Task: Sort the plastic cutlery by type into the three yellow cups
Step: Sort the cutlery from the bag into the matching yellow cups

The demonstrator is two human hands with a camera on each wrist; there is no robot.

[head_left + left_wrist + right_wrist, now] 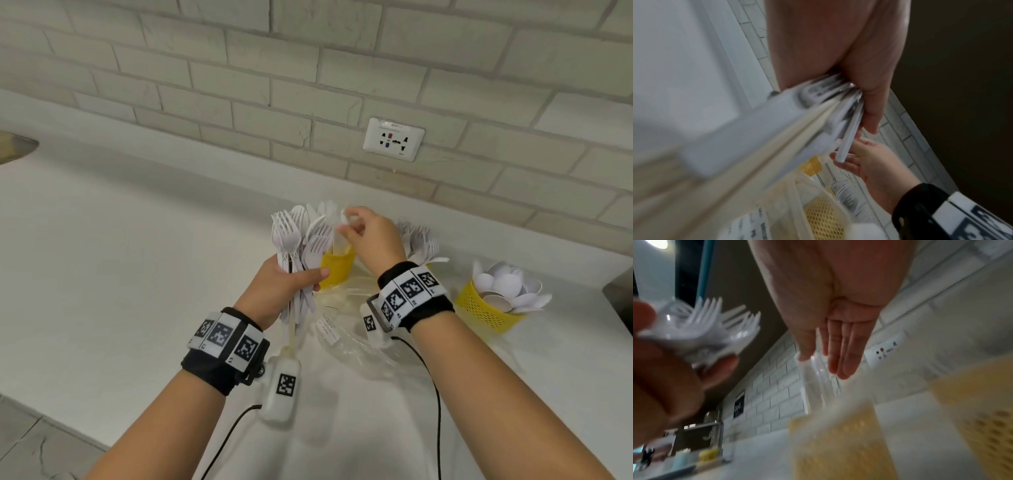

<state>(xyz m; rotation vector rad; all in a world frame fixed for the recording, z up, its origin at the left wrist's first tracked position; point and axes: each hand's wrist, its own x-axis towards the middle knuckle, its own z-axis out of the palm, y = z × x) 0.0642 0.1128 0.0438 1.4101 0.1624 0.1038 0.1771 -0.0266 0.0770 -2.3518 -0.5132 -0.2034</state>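
My left hand (291, 277) grips a thick bundle of white plastic forks (291, 236), held upright just left of a yellow mesh cup (337, 270). My right hand (346, 222) hovers above that cup and pinches a translucent flat cutlery piece (813, 382) between thumb and fingers, its lower end reaching into the cup (838, 443). A second yellow cup behind my right wrist holds forks (419, 240). A third yellow cup (486, 313) at the right holds white spoons (507, 284). The left wrist view shows the bundle's handles (838, 105) in my palm.
A crumpled clear plastic bag (346, 339) lies on the white counter (137, 274) in front of the cups. A wall socket (394, 138) sits in the tiled wall behind. A dark edge cuts in at the far right (620, 294).
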